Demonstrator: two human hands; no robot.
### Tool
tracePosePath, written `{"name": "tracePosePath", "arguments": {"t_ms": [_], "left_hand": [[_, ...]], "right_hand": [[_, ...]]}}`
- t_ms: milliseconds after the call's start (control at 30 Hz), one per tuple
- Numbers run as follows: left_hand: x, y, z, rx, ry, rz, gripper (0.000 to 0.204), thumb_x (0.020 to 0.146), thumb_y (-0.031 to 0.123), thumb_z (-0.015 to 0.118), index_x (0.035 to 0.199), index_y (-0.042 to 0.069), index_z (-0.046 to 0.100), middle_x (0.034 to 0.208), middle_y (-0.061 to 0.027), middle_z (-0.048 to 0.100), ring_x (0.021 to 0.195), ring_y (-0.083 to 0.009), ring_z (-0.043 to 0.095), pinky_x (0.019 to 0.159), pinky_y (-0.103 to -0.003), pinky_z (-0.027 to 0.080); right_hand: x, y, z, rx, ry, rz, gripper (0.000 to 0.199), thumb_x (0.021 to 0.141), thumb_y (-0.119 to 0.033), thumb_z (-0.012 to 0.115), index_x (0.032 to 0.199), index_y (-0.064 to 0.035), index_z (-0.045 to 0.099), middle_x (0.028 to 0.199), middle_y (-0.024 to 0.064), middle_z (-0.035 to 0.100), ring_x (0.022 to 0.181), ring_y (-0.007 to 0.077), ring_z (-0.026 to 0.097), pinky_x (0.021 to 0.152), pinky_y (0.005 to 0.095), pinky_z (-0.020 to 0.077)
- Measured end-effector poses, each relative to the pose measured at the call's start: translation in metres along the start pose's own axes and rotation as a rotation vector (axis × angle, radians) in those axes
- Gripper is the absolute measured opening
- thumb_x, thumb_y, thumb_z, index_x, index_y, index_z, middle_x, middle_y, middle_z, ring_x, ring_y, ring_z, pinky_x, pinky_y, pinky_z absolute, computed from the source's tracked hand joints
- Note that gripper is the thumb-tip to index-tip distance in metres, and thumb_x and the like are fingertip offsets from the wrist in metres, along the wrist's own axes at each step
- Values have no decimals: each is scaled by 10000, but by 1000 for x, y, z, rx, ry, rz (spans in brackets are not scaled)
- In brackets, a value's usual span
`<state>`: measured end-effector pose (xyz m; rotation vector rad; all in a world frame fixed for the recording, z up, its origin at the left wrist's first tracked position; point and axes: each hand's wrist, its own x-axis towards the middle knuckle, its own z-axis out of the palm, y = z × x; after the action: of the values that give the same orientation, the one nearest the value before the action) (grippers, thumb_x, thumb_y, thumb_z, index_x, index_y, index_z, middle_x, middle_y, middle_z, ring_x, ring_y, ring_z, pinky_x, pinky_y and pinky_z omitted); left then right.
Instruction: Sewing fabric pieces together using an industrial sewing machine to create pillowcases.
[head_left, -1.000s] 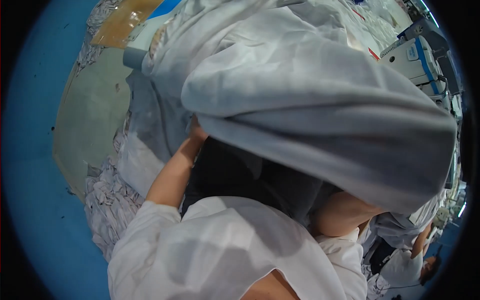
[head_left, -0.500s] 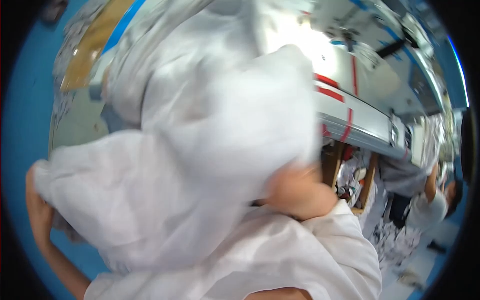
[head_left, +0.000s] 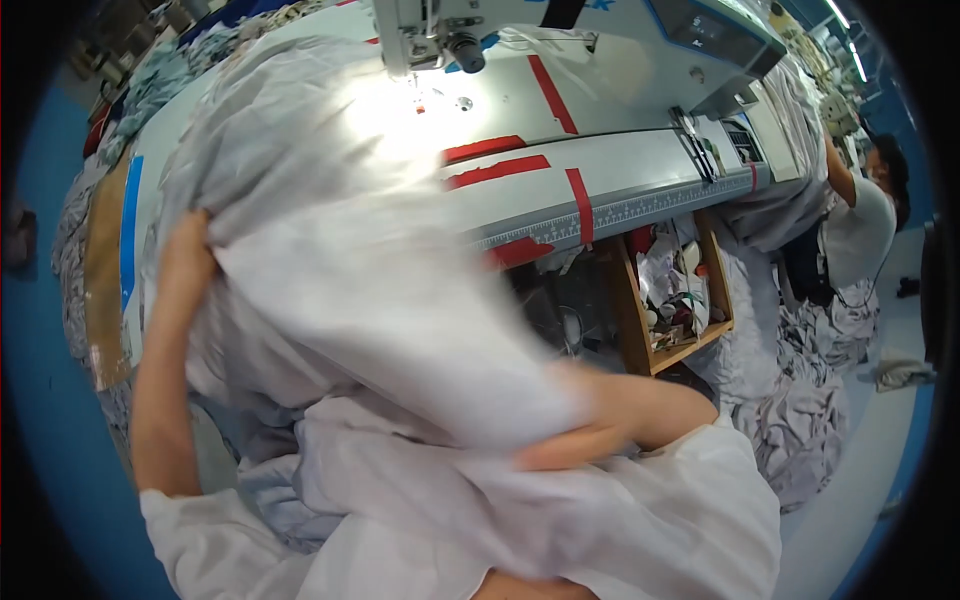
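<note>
A large piece of white cloth (head_left: pixel 330 260) spreads from the sewing machine's bed down across my lap, in loose folds. At its left side my left hand (head_left: pixel 190 250) is closed on a gathered part of it. My right hand (head_left: pixel 590 415) is blurred by motion but looks closed on the cloth's right edge, low and near my body. The sewing machine's head (head_left: pixel 425 40) stands above the lit needle area, just beyond the cloth. Part of the machine bed (head_left: pixel 510 95) lies under the fabric.
Red tape strips (head_left: pixel 500 170) and a ruler strip (head_left: pixel 640 205) mark the table's front. Below it, a wooden drawer (head_left: pixel 640 320) holds small items. A co-worker (head_left: pixel 860 225) sits at the far right near piled cloth (head_left: pixel 800 420). More fabric (head_left: pixel 160 85) lies at the far left.
The raised cloth has come down, uncovering the machine's head and bed. My left hand has moved up and inward with it; my right hand stays low at its edge. The view has shifted.
</note>
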<state>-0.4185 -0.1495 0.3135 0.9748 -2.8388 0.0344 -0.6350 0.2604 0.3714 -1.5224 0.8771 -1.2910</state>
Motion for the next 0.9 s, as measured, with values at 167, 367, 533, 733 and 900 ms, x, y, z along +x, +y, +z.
{"name": "tracePosePath", "arguments": {"t_ms": [167,367,533,733,900], "left_hand": [[88,-11,5,204,131,-145,415,796,-40,479,1197,65,493,1248,-181,499,1111,-379,505,911,-442,436],[-14,181,-51,-352,156,202,208,804,196,681,932,37,641,754,-86,642,672,-282,634,637,-380,504],[-124,239,-21,-518,-464,160,240,788,231,697,722,44,562,626,-101,567,569,-297,582,486,-380,432],[-134,243,-42,-405,-368,664,95,727,99,597,751,54,517,660,-83,563,560,-226,590,485,-324,459],[-92,242,-84,-540,-500,860,96,692,81,584,744,68,504,623,-55,515,547,-196,582,458,-310,449]], "right_hand": [[-6,110,74,-453,-475,278,208,670,-193,612,696,10,576,677,201,610,645,363,616,569,433,481],[-3,115,84,-455,-379,210,196,733,-222,556,695,-32,587,654,179,609,650,362,622,558,454,490],[16,103,69,-647,-584,-18,190,764,-254,569,720,-76,618,662,129,621,656,330,624,559,416,499],[13,78,-43,-1031,305,-318,242,753,-164,652,979,-84,618,1080,77,627,968,246,627,804,392,519],[6,88,-53,-1130,274,-209,369,790,-109,622,1147,-22,578,1234,132,576,1212,309,506,1027,484,367]]}}
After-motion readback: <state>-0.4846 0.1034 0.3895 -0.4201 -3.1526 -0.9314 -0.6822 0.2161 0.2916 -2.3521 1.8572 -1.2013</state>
